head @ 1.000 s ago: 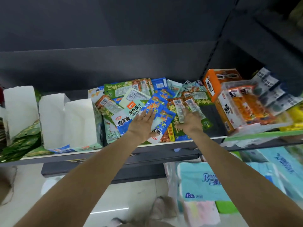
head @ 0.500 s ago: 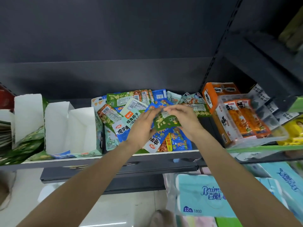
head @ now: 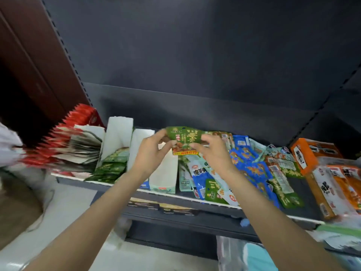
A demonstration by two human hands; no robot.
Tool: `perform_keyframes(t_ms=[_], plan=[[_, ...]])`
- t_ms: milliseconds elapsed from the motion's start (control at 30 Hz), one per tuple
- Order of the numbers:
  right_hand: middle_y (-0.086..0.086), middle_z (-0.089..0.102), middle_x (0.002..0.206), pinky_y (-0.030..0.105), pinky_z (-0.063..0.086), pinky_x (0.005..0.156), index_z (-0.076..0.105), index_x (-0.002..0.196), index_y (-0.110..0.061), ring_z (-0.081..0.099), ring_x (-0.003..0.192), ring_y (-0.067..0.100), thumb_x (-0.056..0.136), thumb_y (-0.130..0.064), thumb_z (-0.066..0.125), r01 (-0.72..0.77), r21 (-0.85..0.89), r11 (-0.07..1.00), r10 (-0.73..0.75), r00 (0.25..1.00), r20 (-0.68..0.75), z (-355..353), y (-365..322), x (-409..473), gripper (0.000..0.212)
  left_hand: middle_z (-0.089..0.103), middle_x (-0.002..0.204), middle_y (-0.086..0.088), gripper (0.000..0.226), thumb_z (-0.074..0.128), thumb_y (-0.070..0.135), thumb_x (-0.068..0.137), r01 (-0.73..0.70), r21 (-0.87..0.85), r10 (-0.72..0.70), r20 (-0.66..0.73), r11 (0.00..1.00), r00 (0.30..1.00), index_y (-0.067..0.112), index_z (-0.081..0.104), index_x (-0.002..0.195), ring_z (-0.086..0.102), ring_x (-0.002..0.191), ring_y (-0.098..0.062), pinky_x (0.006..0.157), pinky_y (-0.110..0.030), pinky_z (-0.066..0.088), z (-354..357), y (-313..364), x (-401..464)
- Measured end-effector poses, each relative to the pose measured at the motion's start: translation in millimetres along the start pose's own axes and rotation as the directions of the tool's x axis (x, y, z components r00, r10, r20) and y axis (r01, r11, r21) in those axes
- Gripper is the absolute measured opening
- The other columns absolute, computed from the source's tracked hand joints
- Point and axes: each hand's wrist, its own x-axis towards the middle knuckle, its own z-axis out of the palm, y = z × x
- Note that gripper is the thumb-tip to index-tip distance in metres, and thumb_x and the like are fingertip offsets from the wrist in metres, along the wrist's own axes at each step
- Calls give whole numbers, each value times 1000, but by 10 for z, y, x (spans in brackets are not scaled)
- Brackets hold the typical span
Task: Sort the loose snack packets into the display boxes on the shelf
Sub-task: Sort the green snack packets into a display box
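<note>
Two forearms reach up from the lower edge of the view toward the shelf (head: 195, 200). Left hand (head: 150, 155) and right hand (head: 214, 155) both hold one green snack packet (head: 184, 140) in the air, upright and face toward the camera; left fingers (head: 159, 134) pinch its left edge, right fingers (head: 205, 138) curl round its right edge. Half a second ago the same packet sat lower, just over the loose pile; it is now raised and carried leftward, above the open white display box (head: 164, 173). One second ago both hands lay flat on the pile, holding nothing.

The view has also swung left: a fan of red packets (head: 64, 137) and a dark red panel (head: 29, 61) now show at the left.

Next back, on the shelf: a white display box with green packets (head: 115, 163) stands left of the open one. The loose pile (head: 252, 173) of blue, green and white packets lies right of the hands. The orange box (head: 304, 155) stands at the far right. The dark back wall (head: 195, 65) lies behind everything.
</note>
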Motion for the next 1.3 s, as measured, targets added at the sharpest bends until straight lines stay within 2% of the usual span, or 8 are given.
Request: perform_keyframes(t_ms=[133,233,433,500,667,900,1100,1300], plan=[[-25,55,48,13,33,53,65,62,-15,48,51,-7,84,-6,66,79,50,996,-79,997,2,654,-562,72,24,64,90,13,34,68,18,86,-45,-47,39,-120,998,992,19,54,118,60,85,5,77,-8,46,-780,-212,-90],[-20,49,43,9,31,52,62,57,-16,49,53,-9,86,-6,64,96,52,994,-96,995,-16,1184,-864,125,31,63,90,11,25,67,16,87,-74,45,80,-149,996,986,16,56,109,61,85,-2,76,-13,46,-1261,-479,-130],[14,68,75,17,37,59,71,85,2,60,67,14,89,-6,61,29,-40,999,-29,999,-18,2048,-936,282,14,65,97,4,31,64,8,87,-108,156,121,-76,982,990,14,52,115,63,84,-11,75,-23,51,-1783,-1089,-216],[11,73,96,2,37,66,73,99,-3,64,87,15,89,-1,58,6,-72,997,-11,998,-60,2145,-930,285,18,67,96,-2,21,63,4,87,-219,246,229,-12,944,973,10,59,107,64,84,-19,74,-37,54,-1809,-1211,-211],[10,71,106,12,42,79,70,107,-4,64,98,23,91,-5,56,-39,-199,979,39,999,-5,2140,-900,263,21,67,88,-7,10,60,7,88,-323,387,297,125,864,946,8,67,94,64,77,-27,66,-39,53,-1770,-1388,-148],[2,67,116,20,39,87,67,116,-17,60,105,19,86,-10,65,-33,-290,956,70,990,118,2170,-831,147,31,65,106,-6,25,48,8,92,-439,732,110,453,521,885,15,63,110,60,99,-25,86,-31,42,-1601,-1277,-156],[-7,44,143,24,32,103,48,136,-25,39,130,10,90,-3,54,-119,-205,971,192,903,385,1845,-791,12,51,68,109,1,34,54,41,91,-336,587,103,393,736,914,26,60,121,61,101,-21,85,-31,43,-1569,-1180,-183],[-4,55,132,20,36,96,54,130,-20,48,123,9,94,-5,50,-156,-162,974,170,982,81,1279,-603,-157,40,68,109,3,27,51,33,94,-175,464,33,298,868,954,20,63,115,62,98,-19,81,-33,51,-1186,-900,-168]])
